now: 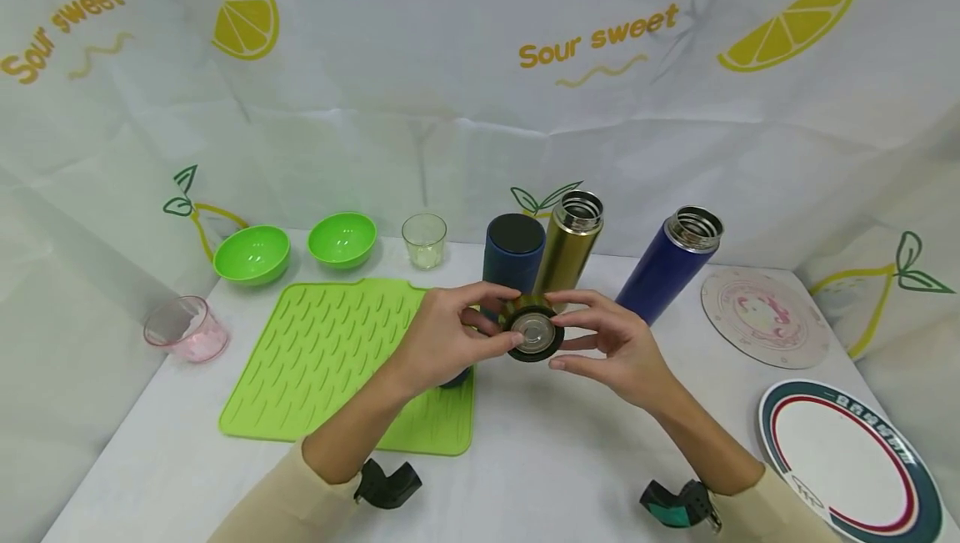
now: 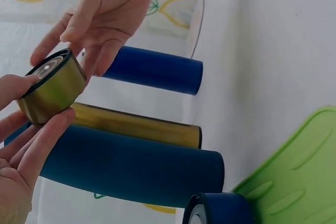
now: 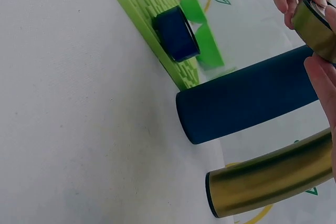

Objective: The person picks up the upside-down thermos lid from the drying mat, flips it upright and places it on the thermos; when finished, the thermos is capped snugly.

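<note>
A gold bottle lid (image 1: 536, 334), its round inner side turned up, is held above the table. My left hand (image 1: 442, 339) pinches it, thumb on the inner face and fingers along the side. My right hand (image 1: 611, 351) has its fingers loosely extended; fingertips touch the lid's right edge while the thumb stands apart. Behind the hands stand a dark teal-blue bottle (image 1: 514, 255) with a flat dark top and a gold bottle (image 1: 567, 247) with a bare steel mouth. Farther right is a blue bottle (image 1: 660, 272), also uncapped. A dark blue lid (image 3: 178, 34) lies on the green mat (image 1: 330, 351).
Two green bowls (image 1: 252, 256) and a clear glass (image 1: 424, 241) stand along the back left. A pinkish glass (image 1: 187, 330) leans at the left edge. To the right lie a round pink mat (image 1: 765, 318) and a white plate with a teal rim (image 1: 847, 460). A printed cloth hangs behind.
</note>
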Motion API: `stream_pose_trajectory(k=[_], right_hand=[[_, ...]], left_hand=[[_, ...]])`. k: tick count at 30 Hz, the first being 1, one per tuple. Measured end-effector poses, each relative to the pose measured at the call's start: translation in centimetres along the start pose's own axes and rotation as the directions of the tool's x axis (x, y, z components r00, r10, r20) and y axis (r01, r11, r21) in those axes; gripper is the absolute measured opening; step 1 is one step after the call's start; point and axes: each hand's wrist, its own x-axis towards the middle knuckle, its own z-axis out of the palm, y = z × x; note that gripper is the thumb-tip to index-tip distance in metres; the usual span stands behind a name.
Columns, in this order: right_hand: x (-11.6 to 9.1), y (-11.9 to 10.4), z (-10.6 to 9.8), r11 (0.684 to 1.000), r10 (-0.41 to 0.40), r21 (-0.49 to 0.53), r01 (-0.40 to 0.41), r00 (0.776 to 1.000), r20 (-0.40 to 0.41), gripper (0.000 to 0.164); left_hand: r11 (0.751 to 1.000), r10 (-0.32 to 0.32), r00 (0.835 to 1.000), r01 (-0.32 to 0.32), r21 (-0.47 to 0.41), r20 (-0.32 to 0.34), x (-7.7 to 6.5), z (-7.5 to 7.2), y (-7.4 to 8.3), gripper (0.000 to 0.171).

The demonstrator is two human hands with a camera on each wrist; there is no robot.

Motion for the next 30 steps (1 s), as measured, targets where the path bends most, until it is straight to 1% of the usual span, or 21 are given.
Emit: stream_pose_trajectory(k=[1, 4, 8, 10, 12, 16, 19, 22, 24, 26, 28, 30], right_hand=[[-0.01, -0.03, 0.0, 1.0, 0.005, 0.009, -0.005, 1.0, -0.002, 0.048], [0.0, -0.13, 0.01, 0.998, 0.02, 0.055, -0.019, 1.0, -0.014, 0.046], [-0.01, -0.01, 0.07, 0.988, 0.034, 0.153, -0.03, 0.999, -0.026, 0.044], [-0.02, 0.17, 0.12, 0.982, 0.03, 0.187, -0.025, 0.999, -0.026, 0.044], [-0.04, 0.37, 0.21, 0.979, 0.027, 0.204, -0.022, 0.999, -0.024, 0.047], [-0.04, 0.6, 0.4, 0.979, 0.026, 0.203, -0.025, 1.0, -0.004, 0.049], [-0.04, 0.6, 0.45, 0.983, 0.022, 0.181, -0.023, 1.0, 0.006, 0.047], [-0.05, 0.45, 0.41, 0.99, 0.031, 0.141, -0.029, 0.999, -0.013, 0.046], [-0.04, 0.32, 0.39, 0.992, 0.031, 0.123, -0.028, 0.999, -0.027, 0.046], [-0.01, 0.17, 0.35, 0.994, 0.03, 0.111, -0.026, 0.999, -0.042, 0.046], [0.05, 0.07, 0.34, 0.994, 0.013, 0.113, -0.008, 0.999, -0.042, 0.046], [0.11, 0.0, 0.37, 0.993, -0.008, 0.118, 0.012, 0.999, -0.036, 0.045]], left_hand=[[1.0, 0.005, 1.0, -0.005, 0.001, -0.004, 0.01, -0.02, 0.04, 0.043], [0.999, 0.044, 0.999, -0.044, 0.023, -0.017, 0.01, -0.04, 0.19, 0.044], [0.991, 0.114, 0.993, -0.112, 0.068, -0.03, -0.07, 0.0, 0.43, 0.04], [0.988, 0.135, 0.99, -0.132, 0.078, -0.03, -0.11, 0.04, 0.49, 0.037], [0.987, 0.145, 0.989, -0.142, 0.08, -0.032, -0.1, 0.09, 0.43, 0.035], [0.983, 0.157, 0.987, -0.152, 0.107, -0.039, -0.15, 0.23, 0.24, 0.034], [0.98, 0.152, 0.988, -0.146, 0.135, -0.039, -0.22, 0.31, 0.14, 0.035], [0.982, 0.135, 0.99, -0.129, 0.141, -0.033, -0.2, 0.33, 0.09, 0.037], [0.986, 0.119, 0.993, -0.115, 0.119, -0.027, -0.16, 0.3, 0.08, 0.041], [0.993, 0.095, 0.995, -0.093, 0.074, -0.018, -0.13, 0.27, 0.05, 0.044], [0.998, 0.056, 0.998, -0.055, 0.02, -0.013, -0.14, 0.26, -0.01, 0.046], [1.0, 0.002, 1.0, -0.002, -0.019, -0.008, -0.15, 0.25, -0.03, 0.045]])
